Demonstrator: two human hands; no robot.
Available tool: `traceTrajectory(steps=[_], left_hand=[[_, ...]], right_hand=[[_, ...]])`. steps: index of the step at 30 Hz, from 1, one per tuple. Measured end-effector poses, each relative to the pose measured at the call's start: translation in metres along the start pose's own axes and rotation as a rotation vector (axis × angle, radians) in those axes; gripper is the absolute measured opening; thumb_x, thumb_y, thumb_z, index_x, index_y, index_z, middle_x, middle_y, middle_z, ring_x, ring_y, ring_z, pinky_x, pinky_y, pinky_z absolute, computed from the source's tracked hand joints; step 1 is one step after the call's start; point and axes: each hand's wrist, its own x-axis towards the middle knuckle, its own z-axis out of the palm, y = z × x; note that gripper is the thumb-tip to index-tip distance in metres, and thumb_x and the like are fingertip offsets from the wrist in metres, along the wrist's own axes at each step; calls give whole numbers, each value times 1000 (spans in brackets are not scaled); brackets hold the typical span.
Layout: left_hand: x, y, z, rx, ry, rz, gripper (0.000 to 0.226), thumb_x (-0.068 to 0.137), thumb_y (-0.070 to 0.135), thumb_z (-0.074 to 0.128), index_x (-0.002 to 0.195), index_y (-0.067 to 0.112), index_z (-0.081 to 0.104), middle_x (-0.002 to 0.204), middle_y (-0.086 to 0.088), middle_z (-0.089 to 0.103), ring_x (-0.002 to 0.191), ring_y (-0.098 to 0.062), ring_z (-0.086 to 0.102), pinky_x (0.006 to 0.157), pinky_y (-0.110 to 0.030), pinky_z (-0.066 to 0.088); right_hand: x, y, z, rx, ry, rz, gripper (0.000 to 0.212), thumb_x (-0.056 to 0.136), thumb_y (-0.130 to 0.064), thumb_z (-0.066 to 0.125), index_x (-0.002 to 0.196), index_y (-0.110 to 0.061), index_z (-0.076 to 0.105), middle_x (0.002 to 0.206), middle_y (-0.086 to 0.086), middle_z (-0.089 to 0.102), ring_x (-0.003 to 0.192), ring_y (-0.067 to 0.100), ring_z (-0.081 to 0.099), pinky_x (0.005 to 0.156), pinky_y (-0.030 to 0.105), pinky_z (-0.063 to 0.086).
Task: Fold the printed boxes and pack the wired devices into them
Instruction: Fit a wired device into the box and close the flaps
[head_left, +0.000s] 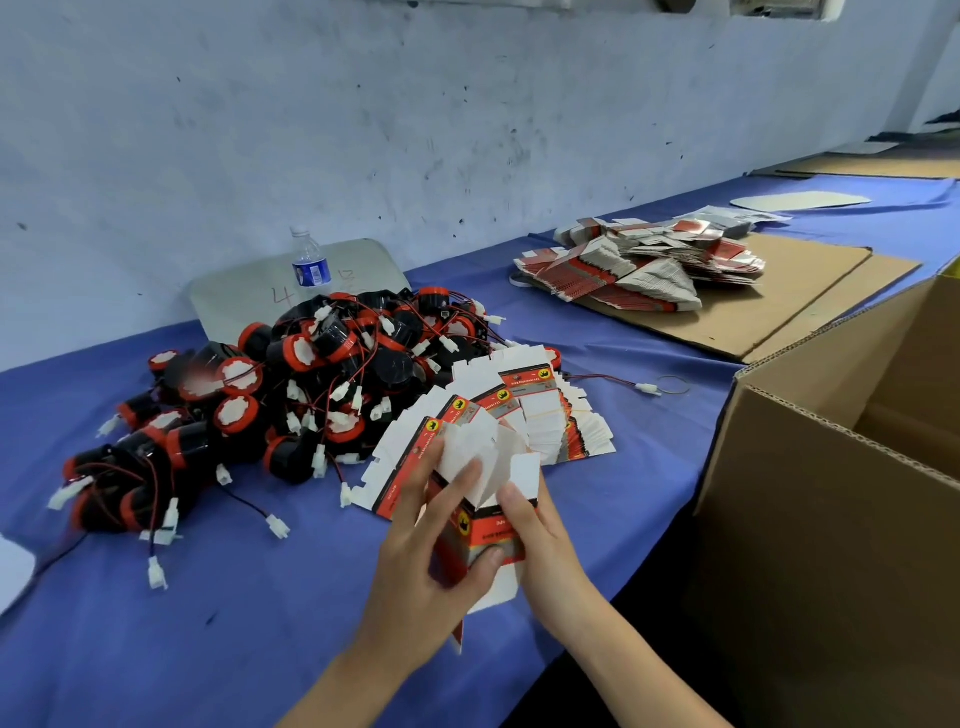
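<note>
Both hands work one printed box (485, 525) held in the air just above the blue-covered worktop (260, 623), near its front edge. The left hand (431, 551) wraps the box from the side, thumb low on the red-and-black printed face, fingers curled up round the far wall toward the open top; the right hand (540, 525) holds the opposite side, its fingers at the white end flaps (493, 452), which stand open and splayed. The box looks like thin printed card: very light, springy along its scores, easy to dent or crease if squeezed across a panel, so it is best held at the corners and edges while the flaps are pushed in along their fold lines. Just behind it lies a fanned stack of flat box blanks (519, 415), slick-faced and likely to slide over one another; one is best peeled from the top by an edge. To the left sits the heap of wired devices (291, 384), black and red round bodies with thin red and black leads ending in white plugs. The bodies look rigid and fairly solid, but the leads are tangled, so a device is probably best lifted by its body, never pulled by the wire. A large open corrugated carton (831, 493) stands at the right.
</note>
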Motion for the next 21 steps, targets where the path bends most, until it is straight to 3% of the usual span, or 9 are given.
traceTrajectory(steps=[3, 6, 8, 12, 15, 16, 18, 19, 21], left_hand=[[0, 0, -3, 29, -27, 34, 54, 79, 28, 63, 132, 33, 51, 144, -1, 44, 136, -16, 42, 101, -26, 46], [0, 1, -3, 49, -25, 22, 45, 76, 27, 63, 121, 31, 56, 129, 3, 51, 121, -14, 53, 89, -26, 52], [0, -1, -2, 83, -14, 39, 33, 76, 28, 61, 109, 28, 56, 116, 9, 50, 107, -6, 54, 82, -15, 49], [-6, -5, -2, 95, 11, 61, 20, 79, 29, 62, 95, 23, 52, 106, 10, 49, 95, -4, 53, 73, -13, 48], [-8, -5, -4, 112, 50, 94, 22, 77, 28, 63, 97, 26, 52, 121, 12, 47, 106, -1, 52, 81, -10, 45], [-8, -5, -4, 102, 70, 105, 27, 76, 27, 63, 100, 26, 52, 131, 9, 45, 115, -3, 50, 87, -11, 44], [-10, -4, -3, 18, 82, 68, 47, 75, 24, 65, 118, 24, 47, 149, -1, 34, 134, -20, 42, 97, -29, 47], [-11, -4, -3, -26, 68, 31, 60, 74, 24, 65, 129, 24, 41, 154, -4, 29, 137, -27, 39, 97, -38, 49], [-11, -1, -3, -50, 34, -51, 82, 72, 27, 64, 145, 32, 27, 157, 4, 26, 138, -26, 39, 98, -39, 50]], right_hand=[[0, 3, 0, -84, 43, -58, 52, 91, -47, 44, 139, -28, 40, 133, -10, 59, 120, 4, 57, 87, 15, 49], [-3, 0, 4, -55, 52, -31, 89, 73, -78, 53, 140, -20, 44, 127, 1, 64, 114, 11, 62, 83, 19, 52], [-3, -5, 6, -42, 63, -56, 88, 68, -82, 54, 138, -29, 46, 121, -7, 67, 109, 9, 65, 80, 17, 52], [0, -7, 6, -99, 65, -115, 47, 88, -49, 53, 133, -35, 46, 108, -18, 69, 101, 5, 66, 79, 15, 50], [1, -7, 4, -137, 51, -148, 46, 88, -21, 52, 132, -35, 49, 105, -6, 70, 95, 10, 67, 76, 18, 51], [0, -7, 3, -150, 51, -163, 48, 88, -16, 52, 131, -36, 50, 105, -2, 70, 93, 10, 67, 74, 17, 51], [0, -9, 4, -195, 50, -201, 54, 86, -4, 48, 130, -35, 51, 105, -4, 69, 90, 7, 67, 71, 15, 50], [0, -10, 5, -220, 49, -215, 54, 86, 0, 45, 129, -33, 52, 106, -7, 68, 91, 5, 66, 71, 14, 50], [-2, -10, 7, -257, 52, -235, 46, 88, 2, 44, 123, -26, 57, 107, -14, 67, 92, 1, 65, 72, 13, 49]])
